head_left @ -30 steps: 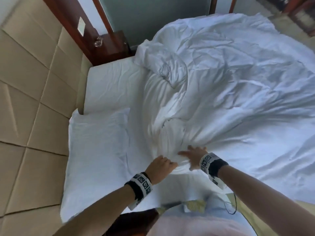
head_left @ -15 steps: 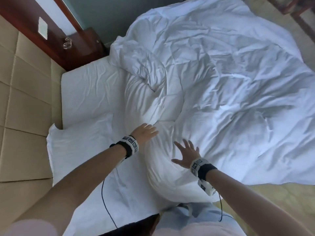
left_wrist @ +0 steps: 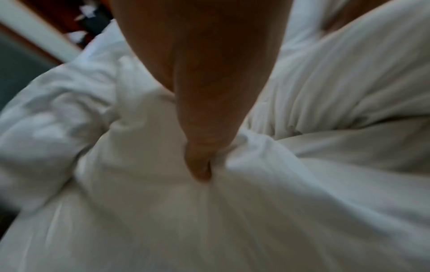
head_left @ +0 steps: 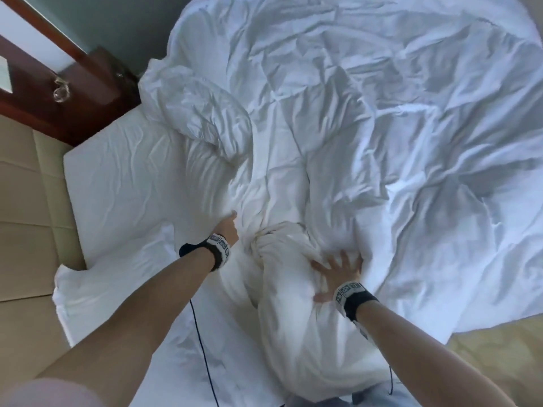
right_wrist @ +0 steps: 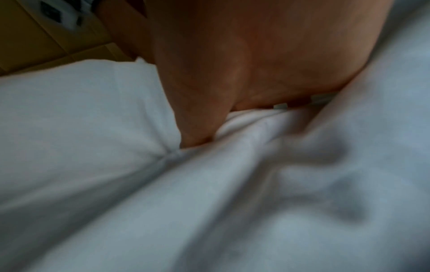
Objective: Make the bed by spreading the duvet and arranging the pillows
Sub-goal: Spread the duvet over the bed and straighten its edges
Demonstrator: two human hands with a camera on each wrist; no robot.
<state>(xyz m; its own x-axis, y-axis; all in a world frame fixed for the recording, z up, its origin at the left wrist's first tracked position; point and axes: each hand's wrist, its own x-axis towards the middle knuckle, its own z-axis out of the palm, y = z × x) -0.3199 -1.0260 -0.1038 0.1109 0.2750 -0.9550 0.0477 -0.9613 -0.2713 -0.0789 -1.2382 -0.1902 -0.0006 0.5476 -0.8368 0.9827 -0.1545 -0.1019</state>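
The rumpled white cotton duvet (head_left: 367,136) lies bunched across the bed; the left hand (head_left: 228,230) digs into a fold, its grasp hidden, while the right hand (head_left: 338,274) presses flat with spread fingers, likely anchoring it

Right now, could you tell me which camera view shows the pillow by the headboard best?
The head view: the pillow lies whole at the bed's left edge. The right wrist view may catch a blurred white part; the left wrist view shows only rumpled duvet.

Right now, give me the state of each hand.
Left hand: fingers buried in the duvet; grip cannot be told.
Right hand: open, fingers spread, pressing flat on the duvet.
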